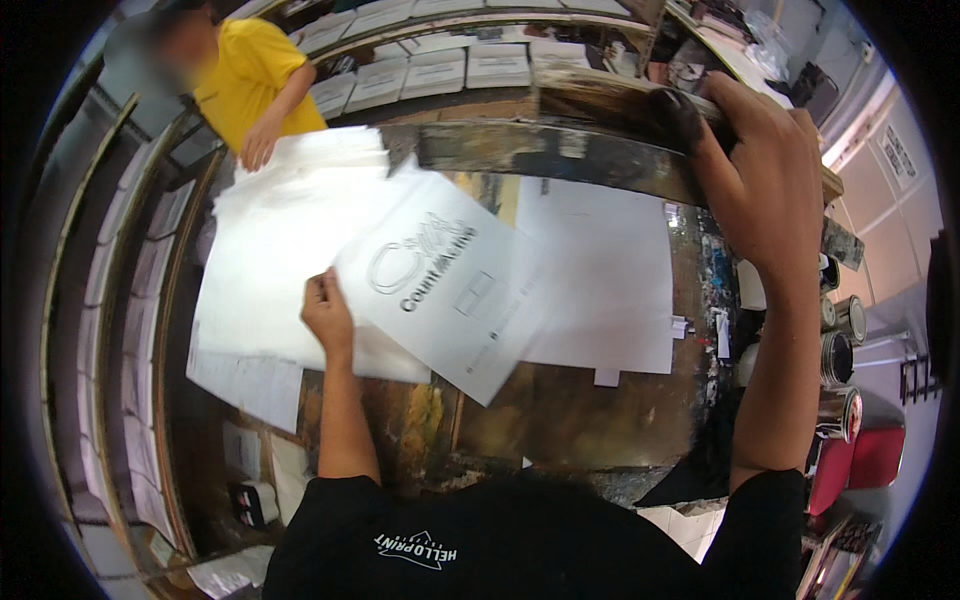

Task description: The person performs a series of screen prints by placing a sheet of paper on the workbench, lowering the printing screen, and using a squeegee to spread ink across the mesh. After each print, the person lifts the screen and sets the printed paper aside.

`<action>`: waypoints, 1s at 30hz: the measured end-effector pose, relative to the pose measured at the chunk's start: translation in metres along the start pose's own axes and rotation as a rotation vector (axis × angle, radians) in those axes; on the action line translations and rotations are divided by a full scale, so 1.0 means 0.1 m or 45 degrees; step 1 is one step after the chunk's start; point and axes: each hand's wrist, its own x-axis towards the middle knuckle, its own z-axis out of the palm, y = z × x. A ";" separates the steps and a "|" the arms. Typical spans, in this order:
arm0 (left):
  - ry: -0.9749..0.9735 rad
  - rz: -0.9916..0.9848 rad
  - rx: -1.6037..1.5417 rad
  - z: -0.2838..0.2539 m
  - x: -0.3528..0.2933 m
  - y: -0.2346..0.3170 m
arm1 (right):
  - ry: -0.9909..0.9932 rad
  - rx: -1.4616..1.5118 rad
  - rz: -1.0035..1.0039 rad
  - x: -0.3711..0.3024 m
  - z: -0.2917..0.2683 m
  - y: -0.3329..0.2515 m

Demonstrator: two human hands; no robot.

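Observation:
My left hand [327,310] is closed on the left edge of a white printed sheet [440,270]. The sheet is tilted, with black lettering and line drawings, and looks slightly blurred. It lies partly over a stack of white paper [270,260] and partly over another white sheet [605,270] on the stained worktable [570,420]. Raised at the right, my right hand [760,170] is closed on the end of a worn wooden frame [610,100] that spans the far side of the table. Dark stains cover its thumb tip.
Across the table at far left, a person in a yellow shirt [265,75] has a hand near the paper stack. Racks [165,350] of paper stand left; more stacks [435,72] fill shelves behind. Cans [838,355] and a red chair [875,455] are at right.

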 end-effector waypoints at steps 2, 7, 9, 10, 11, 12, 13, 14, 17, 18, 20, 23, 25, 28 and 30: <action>0.101 -0.104 0.074 -0.52 0.11 -0.45 | -0.109 0.021 0.123 -0.06 -0.05 -0.08; 0.275 -0.194 0.497 -1.27 0.73 -0.91 | -0.114 0.038 0.084 -0.13 -0.09 -0.20; 0.353 -0.430 0.856 -1.30 0.77 -0.73 | -0.104 0.042 0.071 -0.17 -0.08 -0.21; 0.350 -0.010 0.916 -1.30 0.67 -0.58 | -0.084 0.035 0.053 -0.19 -0.08 -0.22; 0.320 0.258 0.931 -1.22 0.48 -0.41 | 0.005 0.020 0.009 -0.22 -0.08 -0.23; -0.130 0.394 0.361 -1.14 0.19 -0.23 | -0.042 0.025 0.029 -0.24 -0.08 -0.24; -0.487 0.718 0.411 -1.00 -0.11 -0.05 | -0.075 0.014 0.041 -0.26 -0.08 -0.25; -0.891 0.832 0.491 -0.94 -0.43 0.12 | -0.158 -0.010 0.075 -0.28 -0.08 -0.25; -1.194 0.851 0.656 -0.75 -0.91 0.48 | -0.116 0.003 0.063 -0.29 -0.07 -0.26; -1.279 0.859 0.634 -0.68 -0.96 0.59 | -0.060 0.013 0.062 -0.29 -0.07 -0.24; -1.389 0.881 0.554 -0.48 -1.06 0.81 | -0.025 -0.022 0.015 -0.26 -0.05 -0.22; -1.551 0.845 0.334 0.03 -1.37 1.25 | 0.000 -0.013 -0.022 -0.18 -0.04 -0.19; -1.487 0.942 0.293 0.48 -1.60 1.57 | -0.013 -0.004 0.023 -0.13 -0.06 -0.19; -1.502 1.044 0.185 1.04 -1.95 2.01 | -0.300 0.100 0.158 -0.09 -0.12 -0.21; -1.439 1.095 0.107 1.29 -2.18 2.25 | -0.201 0.145 0.110 -0.12 -0.13 -0.23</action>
